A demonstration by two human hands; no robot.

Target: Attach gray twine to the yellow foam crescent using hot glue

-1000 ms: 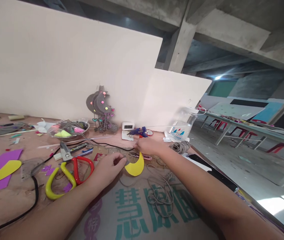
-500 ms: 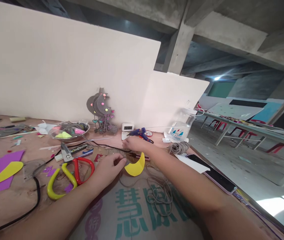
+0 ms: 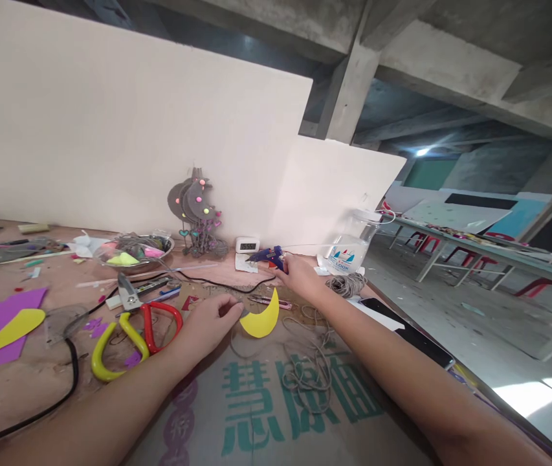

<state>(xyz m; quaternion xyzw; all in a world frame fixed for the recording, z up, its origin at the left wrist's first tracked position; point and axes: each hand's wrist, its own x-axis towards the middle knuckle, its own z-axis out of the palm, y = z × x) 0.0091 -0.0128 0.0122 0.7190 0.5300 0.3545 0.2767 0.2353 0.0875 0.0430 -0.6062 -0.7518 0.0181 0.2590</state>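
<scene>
My left hand [image 3: 215,320] is closed, thumb against fingers, at the left tip of a yellow crescent [image 3: 262,318], which it pinches above the printed board. My right hand [image 3: 299,277] is closed round the handle of a blue glue gun [image 3: 270,256], whose nozzle points left over a small white stand. A grey cord [image 3: 310,382] lies in loose loops on the board below my right forearm. Scissors with one red and one yellow handle [image 3: 132,330] lie left of my left hand.
Against the white panel stand a grey moon ornament [image 3: 198,210], a timer [image 3: 247,245] and a clear plastic jar [image 3: 351,243]. A bowl [image 3: 134,260] of coloured pieces sits at the left. A phone [image 3: 414,340] lies under my right forearm's outer side.
My right hand has moved right from near the white stand and taken hold of the glue gun. My left hand and the yellow crescent have shifted slightly.
</scene>
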